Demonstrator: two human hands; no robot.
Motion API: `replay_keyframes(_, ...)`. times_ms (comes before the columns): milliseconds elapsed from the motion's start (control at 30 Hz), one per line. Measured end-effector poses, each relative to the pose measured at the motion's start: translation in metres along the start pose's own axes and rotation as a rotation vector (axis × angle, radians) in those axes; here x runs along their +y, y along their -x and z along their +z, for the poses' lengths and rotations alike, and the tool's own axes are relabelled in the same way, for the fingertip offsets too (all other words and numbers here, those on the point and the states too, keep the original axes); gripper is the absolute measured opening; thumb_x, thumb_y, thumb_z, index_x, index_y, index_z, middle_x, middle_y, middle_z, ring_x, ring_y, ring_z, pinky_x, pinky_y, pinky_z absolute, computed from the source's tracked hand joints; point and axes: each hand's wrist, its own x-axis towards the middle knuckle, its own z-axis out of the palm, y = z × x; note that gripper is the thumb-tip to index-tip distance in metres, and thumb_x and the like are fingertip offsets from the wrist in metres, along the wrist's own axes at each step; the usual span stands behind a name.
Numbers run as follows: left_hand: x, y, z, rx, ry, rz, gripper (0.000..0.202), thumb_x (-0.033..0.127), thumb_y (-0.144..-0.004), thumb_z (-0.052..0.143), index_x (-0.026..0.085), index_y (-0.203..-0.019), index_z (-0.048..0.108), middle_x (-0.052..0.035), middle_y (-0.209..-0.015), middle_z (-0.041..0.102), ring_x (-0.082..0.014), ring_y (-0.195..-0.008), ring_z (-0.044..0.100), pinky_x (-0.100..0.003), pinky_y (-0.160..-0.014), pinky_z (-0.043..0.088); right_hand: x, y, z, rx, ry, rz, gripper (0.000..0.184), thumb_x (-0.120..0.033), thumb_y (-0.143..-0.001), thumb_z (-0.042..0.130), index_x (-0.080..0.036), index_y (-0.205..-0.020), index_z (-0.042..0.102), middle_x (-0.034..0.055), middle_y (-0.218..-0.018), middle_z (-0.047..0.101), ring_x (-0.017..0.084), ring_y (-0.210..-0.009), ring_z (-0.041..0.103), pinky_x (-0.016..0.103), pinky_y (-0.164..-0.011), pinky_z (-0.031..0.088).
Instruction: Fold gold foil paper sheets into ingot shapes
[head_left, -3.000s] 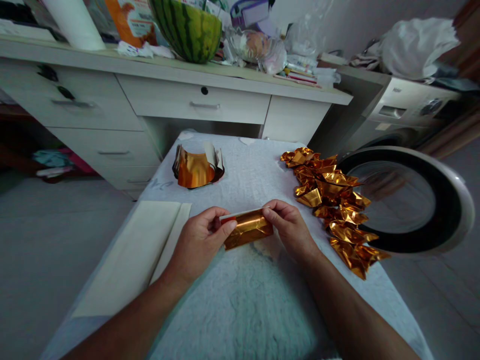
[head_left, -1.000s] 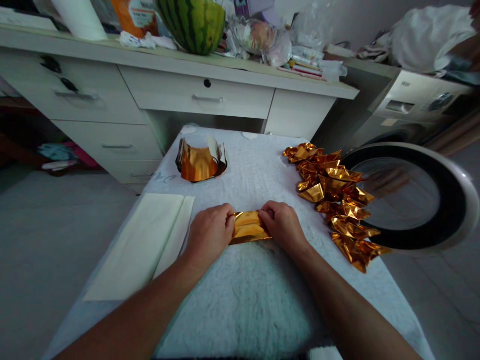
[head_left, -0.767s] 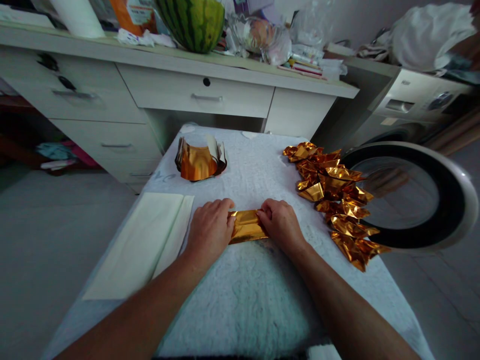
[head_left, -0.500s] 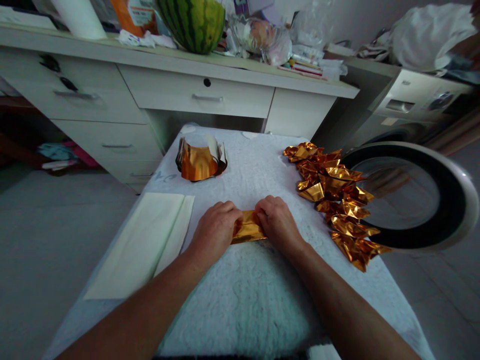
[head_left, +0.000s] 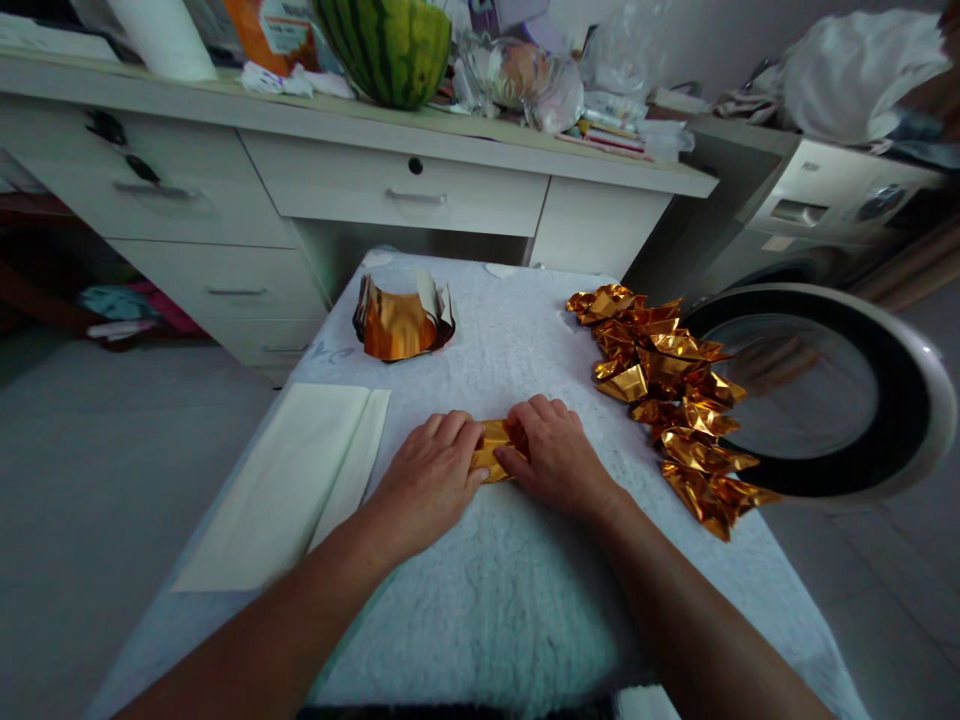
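A folded piece of gold foil paper [head_left: 493, 447] lies on the white cloth-covered table [head_left: 487, 600], mostly hidden between my two hands. My left hand [head_left: 431, 480] pinches its left end, fingers closed on the foil. My right hand [head_left: 555, 455] presses and grips its right end, fingers curled over it. The two hands almost touch. A pile of several folded gold foil pieces [head_left: 667, 400] lies along the table's right edge. A curled stack of gold foil sheets [head_left: 401, 322] sits at the far left of the table.
A cream sheet of paper [head_left: 285, 480] lies on the table's left side. Behind stands a desk with drawers [head_left: 390, 195], carrying a watermelon [head_left: 390, 45] and clutter. A washing machine's open round door [head_left: 817, 390] juts in at the right.
My hands have come closer together, folding the foil's ends inward; the visible strip has shrunk to a small piece. Three seconds ago the foil was held up off the cloth.
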Motion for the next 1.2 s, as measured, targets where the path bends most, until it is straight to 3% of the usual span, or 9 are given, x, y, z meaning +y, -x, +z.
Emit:
replay_keyframes(167, -0.001, 0.006, 0.000, -0.036, 0.019, 0.001, 0.030, 0.022, -0.090, 0.053, 0.019, -0.120, 0.050, -0.0086, -0.121, 0.053, -0.0275, -0.111, 0.047, -0.046, -0.099, 0.041, -0.004, 0.006, -0.001, -0.008, 0.059, -0.014, 0.036, -0.053, -0.087, 0.057, -0.021, -0.103, 0.058, 0.0095, -0.105, 0.057, 0.028, -0.096, 0.049, 0.040, -0.079, 0.038)
replay_keyframes(367, -0.017, 0.008, -0.002, -0.126, 0.186, 0.045, 0.037, 0.009, -0.086, 0.044, 0.023, -0.120, 0.049, -0.0062, -0.126, 0.050, -0.0230, -0.114, 0.045, -0.040, -0.102, 0.040, -0.015, 0.009, 0.006, 0.045, 0.103, 0.020, 0.057, -0.071, -0.081, 0.051, -0.019, -0.102, 0.057, 0.0126, -0.104, 0.057, 0.030, -0.095, 0.048, 0.044, -0.081, 0.037)
replay_keyframes(500, -0.020, 0.008, -0.003, -0.125, 0.231, 0.054, 0.039, 0.009, -0.086, 0.044, 0.023, -0.123, 0.048, -0.0069, -0.129, 0.048, -0.0230, -0.118, 0.043, -0.041, -0.105, 0.038, -0.020, 0.010, 0.009, 0.027, 0.095, 0.054, 0.061, -0.074, -0.080, 0.050, -0.017, -0.100, 0.057, 0.0147, -0.105, 0.057, 0.032, -0.096, 0.048, 0.047, -0.083, 0.037)
replay_keyframes(667, -0.018, 0.007, -0.005, -0.139, 0.228, 0.064, 0.048, 0.006, -0.083, 0.042, 0.023, -0.128, 0.047, -0.0071, -0.130, 0.049, -0.0227, -0.121, 0.043, -0.041, -0.106, 0.038, -0.013, 0.010, 0.000, -0.047, 0.015, 0.039, 0.053, -0.054, -0.081, 0.063, -0.017, -0.117, 0.053, 0.0131, -0.113, 0.056, 0.031, -0.101, 0.048, 0.045, -0.086, 0.038)
replay_keyframes(933, -0.022, 0.006, -0.003, -0.135, 0.160, 0.095, 0.038, 0.008, -0.084, 0.043, 0.026, -0.116, 0.055, -0.0063, -0.124, 0.050, -0.0235, -0.111, 0.047, -0.041, -0.098, 0.042, 0.011, 0.008, -0.014, -0.192, -0.149, -0.022, 0.068, -0.022, -0.082, 0.063, -0.019, -0.144, 0.035, 0.0145, -0.128, 0.052, 0.029, -0.111, 0.047, 0.047, -0.094, 0.038)
replay_keyframes(1200, -0.021, 0.010, -0.005, -0.106, 0.167, 0.125, 0.040, 0.005, -0.086, 0.041, 0.025, -0.117, 0.055, -0.0062, -0.127, 0.051, -0.0244, -0.115, 0.047, -0.042, -0.100, 0.041, 0.026, 0.006, -0.023, -0.265, -0.282, -0.133, 0.068, -0.012, -0.086, 0.055, -0.023, -0.149, 0.030, 0.0133, -0.126, 0.053, 0.025, -0.111, 0.048, 0.046, -0.099, 0.038)
